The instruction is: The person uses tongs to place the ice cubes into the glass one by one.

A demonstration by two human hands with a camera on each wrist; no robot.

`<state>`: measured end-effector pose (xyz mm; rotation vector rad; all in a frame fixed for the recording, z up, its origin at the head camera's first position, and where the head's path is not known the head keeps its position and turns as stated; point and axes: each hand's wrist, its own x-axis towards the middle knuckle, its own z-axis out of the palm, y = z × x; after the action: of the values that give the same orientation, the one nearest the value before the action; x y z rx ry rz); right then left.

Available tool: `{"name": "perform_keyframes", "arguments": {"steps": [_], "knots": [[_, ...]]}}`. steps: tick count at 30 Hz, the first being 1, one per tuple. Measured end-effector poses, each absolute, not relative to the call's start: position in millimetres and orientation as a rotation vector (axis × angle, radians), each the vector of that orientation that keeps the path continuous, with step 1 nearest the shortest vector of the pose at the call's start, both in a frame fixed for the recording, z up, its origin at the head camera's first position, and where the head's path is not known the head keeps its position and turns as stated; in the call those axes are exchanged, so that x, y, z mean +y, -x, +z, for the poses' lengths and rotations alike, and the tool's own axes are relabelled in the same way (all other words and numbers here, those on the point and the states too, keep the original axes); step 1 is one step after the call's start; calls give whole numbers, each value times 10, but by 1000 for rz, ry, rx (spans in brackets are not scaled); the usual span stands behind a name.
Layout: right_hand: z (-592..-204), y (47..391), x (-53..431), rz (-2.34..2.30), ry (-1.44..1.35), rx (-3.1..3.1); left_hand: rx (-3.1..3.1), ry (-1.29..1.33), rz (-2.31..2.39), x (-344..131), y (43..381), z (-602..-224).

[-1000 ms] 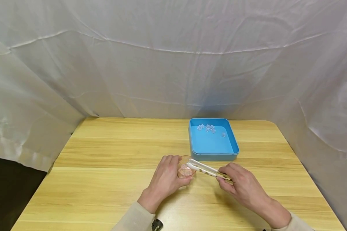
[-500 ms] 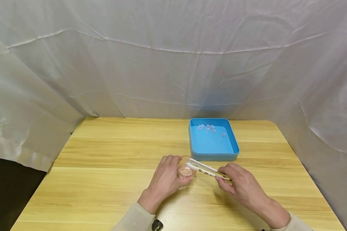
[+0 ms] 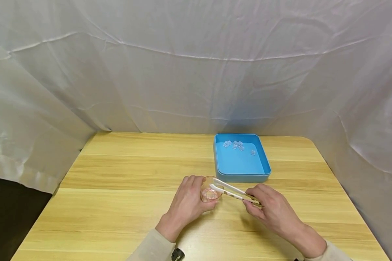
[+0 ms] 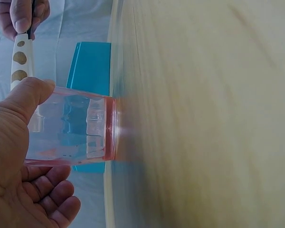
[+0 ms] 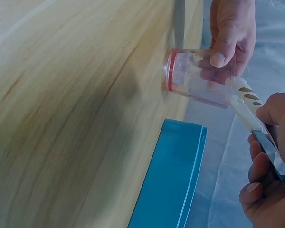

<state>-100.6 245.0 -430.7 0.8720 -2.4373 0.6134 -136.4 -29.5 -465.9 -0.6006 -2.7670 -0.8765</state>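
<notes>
In the head view my left hand (image 3: 187, 198) grips a clear, pink-tinted cup (image 4: 69, 142) that stands upright on the table. Several clear cubes (image 4: 95, 126) lie at the cup's bottom, as the left wrist view shows. My right hand (image 3: 277, 207) holds tongs (image 3: 229, 186) with white, brown-spotted arms. Their tips reach inside the cup's mouth and stand apart; I see no cube between them. Behind the cup stands a square blue tray (image 3: 240, 164). Several clear cubes (image 3: 237, 145) sit near its back left, and a single cube (image 3: 253, 152) lies at its right.
The wooden table (image 3: 127, 210) runs out to both sides of the hands. A pale cloth (image 3: 183, 87) hangs behind the table and along its sides. A small dark object (image 3: 178, 254) shows by the left sleeve (image 3: 153, 246).
The tongs' arms have spread slightly wider at the cup's mouth. Both hands have stayed nearly still, and the cubes in the tray have not moved.
</notes>
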Motion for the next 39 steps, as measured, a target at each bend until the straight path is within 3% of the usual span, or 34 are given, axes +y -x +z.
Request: {"name": "perform_keyframes", "arguments": {"steps": [15, 39], "knots": [[-4183, 1200, 2577, 542, -769, -2440, -2732, 615, -856, -315, 1363, -4672], [-4110, 1754, 2867, 373, -179, -2865, -2759, 609, -882, -307, 1357, -4662]]}}
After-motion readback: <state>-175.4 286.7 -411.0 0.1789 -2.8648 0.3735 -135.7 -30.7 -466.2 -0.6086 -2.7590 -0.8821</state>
